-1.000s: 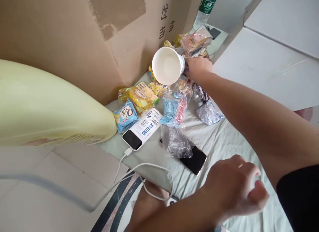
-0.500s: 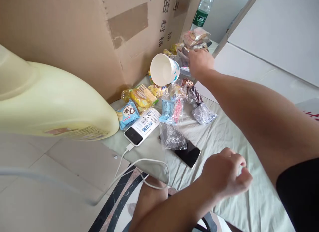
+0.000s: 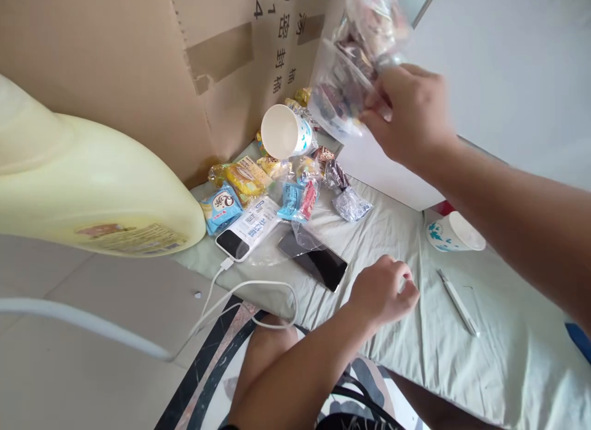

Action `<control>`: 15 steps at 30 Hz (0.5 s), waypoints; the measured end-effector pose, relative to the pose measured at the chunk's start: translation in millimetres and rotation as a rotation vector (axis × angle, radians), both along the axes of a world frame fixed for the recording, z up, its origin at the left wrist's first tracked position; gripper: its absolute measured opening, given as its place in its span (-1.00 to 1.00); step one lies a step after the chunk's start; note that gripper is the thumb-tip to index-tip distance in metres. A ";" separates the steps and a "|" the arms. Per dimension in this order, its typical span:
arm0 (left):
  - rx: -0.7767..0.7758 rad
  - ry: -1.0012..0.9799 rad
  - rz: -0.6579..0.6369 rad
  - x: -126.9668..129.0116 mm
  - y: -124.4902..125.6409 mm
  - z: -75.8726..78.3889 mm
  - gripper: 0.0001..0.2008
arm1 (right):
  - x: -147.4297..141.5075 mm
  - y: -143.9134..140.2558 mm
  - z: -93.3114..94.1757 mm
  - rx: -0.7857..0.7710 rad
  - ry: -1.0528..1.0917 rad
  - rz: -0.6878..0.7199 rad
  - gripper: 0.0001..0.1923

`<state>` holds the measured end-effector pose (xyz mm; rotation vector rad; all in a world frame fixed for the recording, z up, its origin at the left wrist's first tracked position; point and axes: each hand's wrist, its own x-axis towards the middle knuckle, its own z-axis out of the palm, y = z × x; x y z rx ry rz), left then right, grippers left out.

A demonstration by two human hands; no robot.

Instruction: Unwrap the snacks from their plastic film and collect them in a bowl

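Note:
My right hand grips the rim of a clear plastic tub, raised and tilted in front of the cardboard box. Wrapped snacks, blurred by motion, are heaped in it. My left hand is loosely curled above the green sheet, with nothing visible in its fingers. A dark phone lies left of that hand, partly under a clear plastic wrapper. Beyond it are a white power bank with a cable plugged in, a blue snack packet, and a yellow bread packet.
A paper cup lies tipped among snacks by the cardboard box. Another paper cup and a slim white pen-like tool are at right. A large pale yellow bottle fills the left. A white cable loops over the edge.
My right hand has lifted the tub of snacks off the sheet, up and toward me. The view has swung right, bringing in the second cup and pen-like tool. The wrapper on the phone has shifted left.

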<state>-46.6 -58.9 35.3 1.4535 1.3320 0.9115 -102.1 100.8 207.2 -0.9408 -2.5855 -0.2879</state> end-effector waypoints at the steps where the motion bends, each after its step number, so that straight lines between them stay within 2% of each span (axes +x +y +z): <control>1: 0.007 -0.002 -0.007 2.0 0.2 -0.5 -0.74 | 16.3 -7.0 -2.1 -0.025 0.054 -0.004 -0.82; 4: 0.020 -0.003 -0.033 8.6 1.3 -1.5 -0.76 | 58.9 -12.7 -22.6 -0.210 0.254 -0.060 -0.79; 7: 0.026 0.031 -0.056 14.8 3.0 -1.2 -0.77 | 84.7 1.2 -57.5 -0.619 0.557 -0.094 -0.71; 10: 0.022 0.062 -0.079 20.0 3.4 -1.9 -0.78 | 97.6 19.0 -85.3 -0.972 0.966 -0.232 -0.70; 12: 0.024 0.076 -0.080 22.0 2.8 -3.7 -0.80 | 105.1 27.1 -91.7 -1.103 1.181 -0.304 -0.74; 15: 0.043 0.100 -0.056 22.3 2.6 -7.4 -0.81 | 125.3 33.5 -86.7 -1.143 1.399 -0.265 -0.77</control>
